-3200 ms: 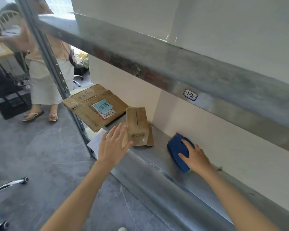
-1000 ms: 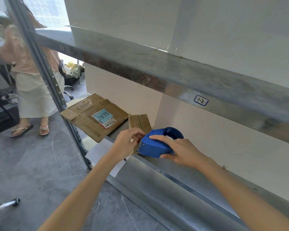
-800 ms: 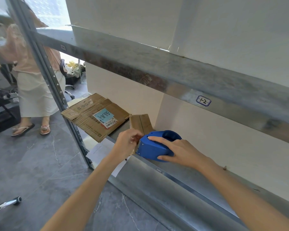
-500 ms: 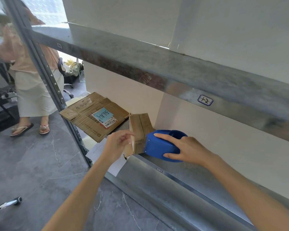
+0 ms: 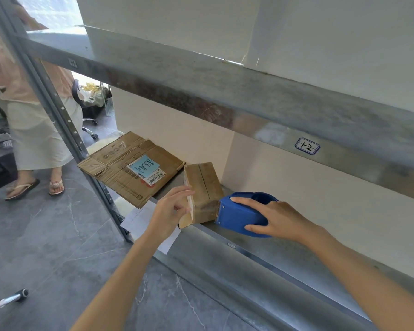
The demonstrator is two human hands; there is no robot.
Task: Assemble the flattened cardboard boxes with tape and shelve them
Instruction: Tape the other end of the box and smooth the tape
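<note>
1. Taping looks like the current step. The metal shelf carries all the parts, and no box on it reads as finished.
2. The flattened cardboard lies on the shelf's left end with its blue label up, overhanging the front edge. It is neither folded nor taped, so all of it is still to do.
3. The small box stands erected on the shelf, just right of the flat sheet and near the front lip. The top flaps meet in a seam. A shiny strip on the near face looks like tape, but I can't confirm the top seam is sealed.
4. The tape dispenser is blue, and its cutter end touches the box's near face.
5. On the right hand, the fingers wrap over the dispenser with the thumb under it, grasping it.
6. On the left hand, the fingers are relaxed and spread, with the tips at the box's left edge. It steadies the box and grips nothing I can see.
7. My estimate is one box mid-seal and one sheet untouched, so under half done.
</note>
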